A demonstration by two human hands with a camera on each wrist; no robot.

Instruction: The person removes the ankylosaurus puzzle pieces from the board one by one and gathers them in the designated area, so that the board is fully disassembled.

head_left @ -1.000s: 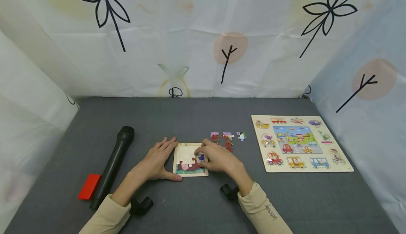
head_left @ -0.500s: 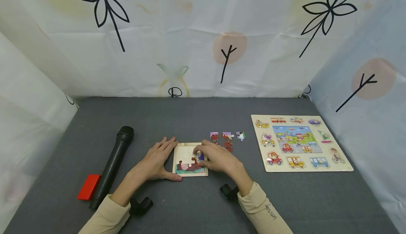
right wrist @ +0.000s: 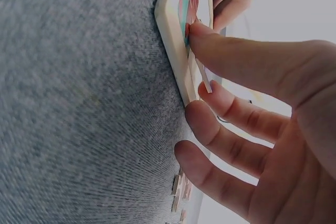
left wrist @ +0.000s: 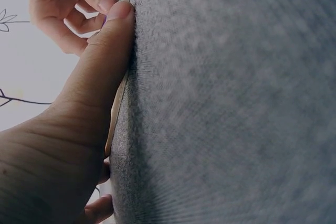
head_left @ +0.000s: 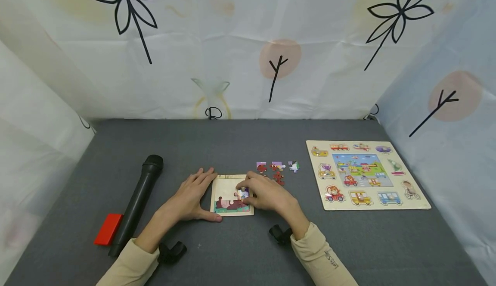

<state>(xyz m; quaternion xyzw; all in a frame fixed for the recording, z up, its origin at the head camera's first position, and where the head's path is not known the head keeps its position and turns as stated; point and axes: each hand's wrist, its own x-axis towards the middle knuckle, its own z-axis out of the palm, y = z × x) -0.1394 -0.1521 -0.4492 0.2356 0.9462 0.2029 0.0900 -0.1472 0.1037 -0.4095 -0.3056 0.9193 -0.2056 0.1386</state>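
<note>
A small wooden puzzle tray [head_left: 222,187] lies on the dark table, its bottom row filled with brown and green picture pieces. My left hand [head_left: 190,196] rests around its left side, fingers spread by the far corner and thumb along the near edge. Over the tray's right side, my right hand [head_left: 269,192] pinches a jigsaw piece [head_left: 244,193] between thumb and index finger. From the right wrist, that jigsaw piece [right wrist: 203,74] appears tilted, one edge raised above the tray. In the left wrist view, the left thumb partly hides the tray and the piece.
Several loose jigsaw pieces [head_left: 277,177] lie beyond the right hand. A larger vehicle puzzle board [head_left: 319,195] is farther right. To the left, a black microphone [head_left: 136,206] lies beside a red block [head_left: 108,229]. Fabric walls [head_left: 240,27] border the table.
The piece in the right fingers has tilted slightly, showing more of its pale part. Both hands have stayed nearly in place.
</note>
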